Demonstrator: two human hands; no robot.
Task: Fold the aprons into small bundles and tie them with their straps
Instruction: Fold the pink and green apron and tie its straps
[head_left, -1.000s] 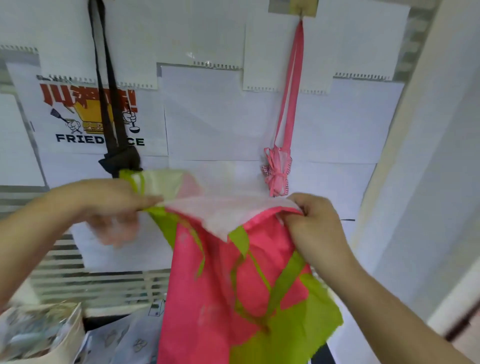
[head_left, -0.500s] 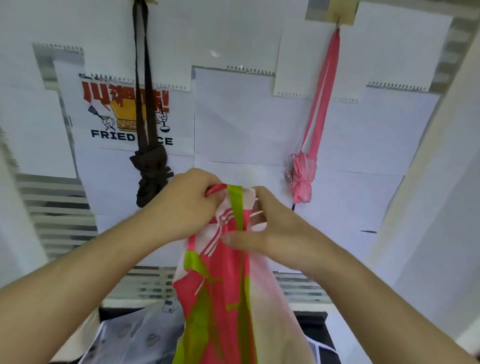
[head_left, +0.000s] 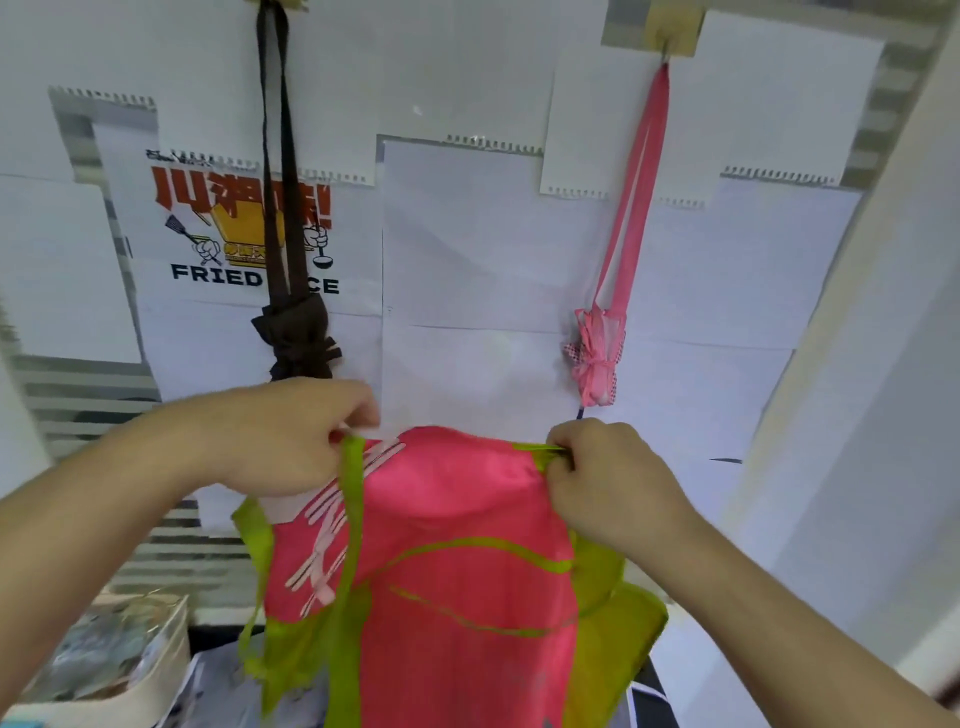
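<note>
Pink apron with lime-green trim is held up in the air in front of a paper-covered wall; it rests on no surface. Left hand pinches the top edge at the apron's left side, where a green strap runs down. Right hand pinches the top edge at the right, fingers curled round the green binding. Fabric spans between the two hands, upper edge bowing slightly upward, the rest hanging down out of frame.

On the wall behind: a dark brown bundle hangs by its straps at left, over a fried-rice poster; a pink bundle hangs from a hook at right. Both look already folded and tied.

Judgement: step in hand is the early folding of this third apron, spread wide, no bundle formed yet. Next move likely calls for bringing the two held edges together to halve the width, keeping the loose straps free for tying.
</note>
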